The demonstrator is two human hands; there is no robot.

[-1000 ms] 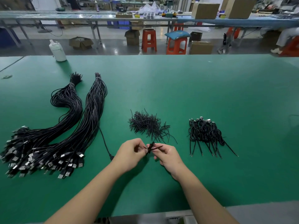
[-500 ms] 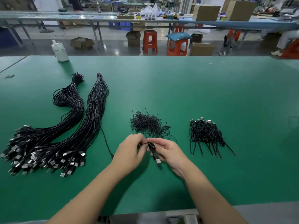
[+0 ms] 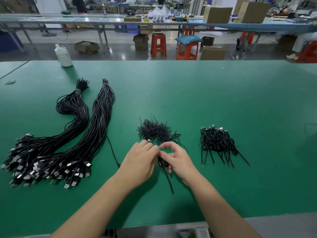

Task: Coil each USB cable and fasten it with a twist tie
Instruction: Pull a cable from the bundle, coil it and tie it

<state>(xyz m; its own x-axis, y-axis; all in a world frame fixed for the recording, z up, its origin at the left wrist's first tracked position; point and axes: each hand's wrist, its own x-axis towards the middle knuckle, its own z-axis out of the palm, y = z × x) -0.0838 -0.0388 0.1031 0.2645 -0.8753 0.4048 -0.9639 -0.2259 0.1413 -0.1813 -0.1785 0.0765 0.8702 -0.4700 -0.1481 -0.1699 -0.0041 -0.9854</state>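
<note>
Green bench mat (image 3: pixel 205 93), a coiled USB cable being tied between two hands.

From the left: two long bundles of uncoiled cables (image 3: pixel 72 143), then the left hand (image 3: pixel 139 163) and right hand (image 3: pixel 178 160) meeting just in front of the twist-tie pile (image 3: pixel 154 131), with finished coils (image 3: pixel 217 141) to the right. A second ago the fingers held a tie's loose ends; now both hands pinch the small cable coil (image 3: pixel 162 163) between them, its tail trailing toward the viewer, so fastening looks nearly done.
</note>
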